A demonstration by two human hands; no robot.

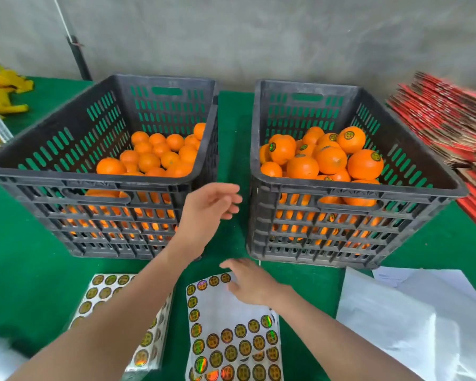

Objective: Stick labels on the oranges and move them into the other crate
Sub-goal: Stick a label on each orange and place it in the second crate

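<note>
Holding nothing, either hand: left hand (212,207) loose-fingered between the crates, right hand (254,284) spread over top edge of label sheet (231,339), contact unclear. Unlabelled oranges (149,158) remaining in left crate (39,179), well below rim. Labelled oranges (327,158) heaped in right crate (286,185). Judged roughly halfway. Sheet partly stripped; second sheet stack (107,295) beside it. Round gold labels, print too small to read; no brand legible.

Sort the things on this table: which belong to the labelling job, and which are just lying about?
Job: left crate, unlabelled oranges, right crate, labelled oranges, part-used sticker sheet, spare sticker sheet.
Lying about: red cardboard stack, yellow objects, white sheets.
</note>
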